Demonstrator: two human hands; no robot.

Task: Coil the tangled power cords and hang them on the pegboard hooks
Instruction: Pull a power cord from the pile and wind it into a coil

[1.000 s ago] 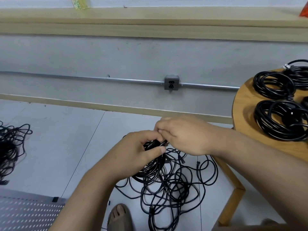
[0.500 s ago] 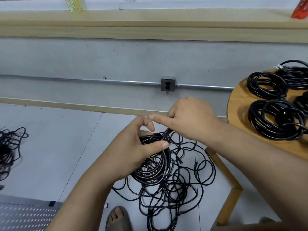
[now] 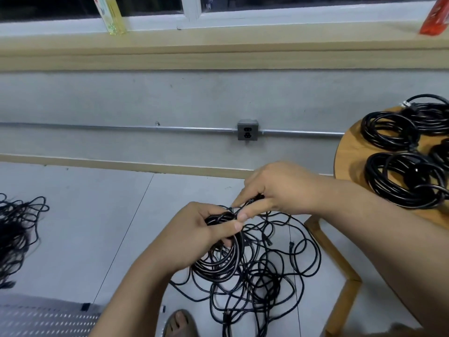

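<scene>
Counting cords first: one coil of black power cord (image 3: 218,261) in hand at lower centre; one loose tangle of thin black cords (image 3: 269,278) on the floor directly under it; a second black tangle (image 3: 14,234) at the left edge, cut by the frame; three wound black coils (image 3: 408,181) in full or near-full view on the round wooden table (image 3: 349,147) at right, with part of a fourth at the right edge.

Left hand (image 3: 194,229): fingers curled round the top of the coil, thumb laid across it; the loops hang below the fist, over the floor tangle.

Right hand (image 3: 279,188): fingers curled, pinching a short black cord stretch (image 3: 255,199) that meets the coil's top; the two hands touch at the fingertips.

White perforated pegboard (image 3: 36,319) lies flat at lower left, its lower and left edges out of frame; whether it has hooks I cannot tell.

One foot in a sandal (image 3: 179,324) at bottom centre, just beside the tangle.

Edges and room: bare grey floor (image 3: 97,215) between the left tangle and the hands; the table's rim sits near the right forearm; its wooden leg (image 3: 335,254) runs just beside the tangle's right margin; grey wall socket (image 3: 247,130) on a metal conduit (image 3: 121,127) behind.
</scene>
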